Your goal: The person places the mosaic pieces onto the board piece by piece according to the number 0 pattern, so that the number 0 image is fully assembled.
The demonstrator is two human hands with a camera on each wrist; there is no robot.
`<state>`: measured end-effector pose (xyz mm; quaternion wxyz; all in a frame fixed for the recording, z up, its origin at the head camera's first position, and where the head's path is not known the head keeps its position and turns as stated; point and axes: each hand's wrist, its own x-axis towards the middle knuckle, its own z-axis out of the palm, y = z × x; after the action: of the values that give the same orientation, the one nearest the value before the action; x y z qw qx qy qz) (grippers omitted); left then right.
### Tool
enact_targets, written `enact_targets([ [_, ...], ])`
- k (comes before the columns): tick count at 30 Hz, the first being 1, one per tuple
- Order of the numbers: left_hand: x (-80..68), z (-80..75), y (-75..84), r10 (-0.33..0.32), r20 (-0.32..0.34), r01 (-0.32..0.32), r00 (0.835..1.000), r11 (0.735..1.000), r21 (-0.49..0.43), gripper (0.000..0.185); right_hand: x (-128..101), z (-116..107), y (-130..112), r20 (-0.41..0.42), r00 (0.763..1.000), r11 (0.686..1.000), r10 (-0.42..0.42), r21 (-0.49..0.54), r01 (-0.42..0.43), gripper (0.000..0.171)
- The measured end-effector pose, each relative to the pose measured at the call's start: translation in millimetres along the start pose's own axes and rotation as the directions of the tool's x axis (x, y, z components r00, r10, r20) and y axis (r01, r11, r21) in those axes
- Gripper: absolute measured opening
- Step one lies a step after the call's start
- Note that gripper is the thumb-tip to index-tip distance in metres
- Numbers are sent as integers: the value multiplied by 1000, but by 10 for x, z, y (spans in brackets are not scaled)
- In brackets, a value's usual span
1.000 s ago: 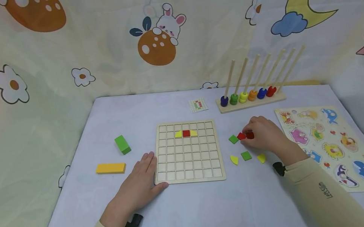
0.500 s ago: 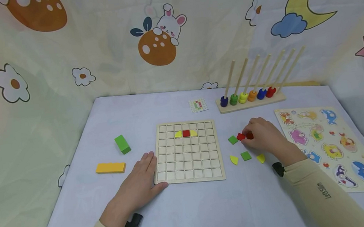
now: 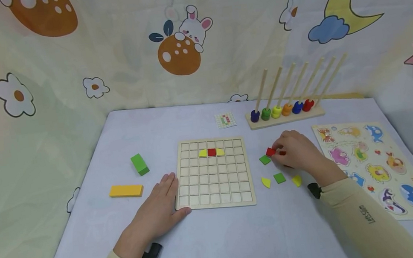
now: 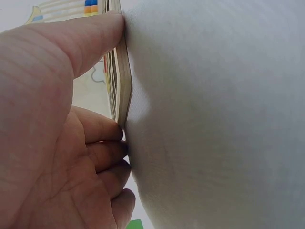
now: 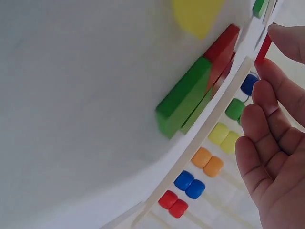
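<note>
Left hand (image 3: 155,215): flat on worktop (image 3: 221,247), fingers straight, bracing grid board (image 3: 213,173) edge.
Right hand (image 3: 296,152): grip pinching red tile (image 3: 270,151), lifted just above green tile (image 3: 265,159).
Risk: thin tile slipping; loose pinch.

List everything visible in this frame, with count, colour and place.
Grid board: one, pale wood, table centre; holds one red and two yellow tiles.
Loose tiles: two green, two yellow, right of the board.
Red tile: one, pinched by the right hand.
Green block: one, left of the board.
Yellow block: one, left.
Pattern card: one, behind the board.
Bead rack: one, six coloured beads, rear.
Animal puzzle: one, right.
Left hand: on the board's corner.
Right hand: over the tiles.
</note>
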<state>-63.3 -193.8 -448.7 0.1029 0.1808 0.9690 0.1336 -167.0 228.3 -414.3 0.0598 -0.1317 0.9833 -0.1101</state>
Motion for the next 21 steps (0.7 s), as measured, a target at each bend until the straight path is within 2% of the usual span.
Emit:
enact_targets([
  [8, -3, -10, 10, -5, 1, 5, 1000, 1000, 2, 99, 81, 67, -140, 6, 1000, 999, -6, 42, 6, 24],
  [21, 1, 20, -6, -12, 14, 12, 1000, 1000, 10, 100, 203, 88, -469, 5, 997, 997, -80, 18, 79, 22],
])
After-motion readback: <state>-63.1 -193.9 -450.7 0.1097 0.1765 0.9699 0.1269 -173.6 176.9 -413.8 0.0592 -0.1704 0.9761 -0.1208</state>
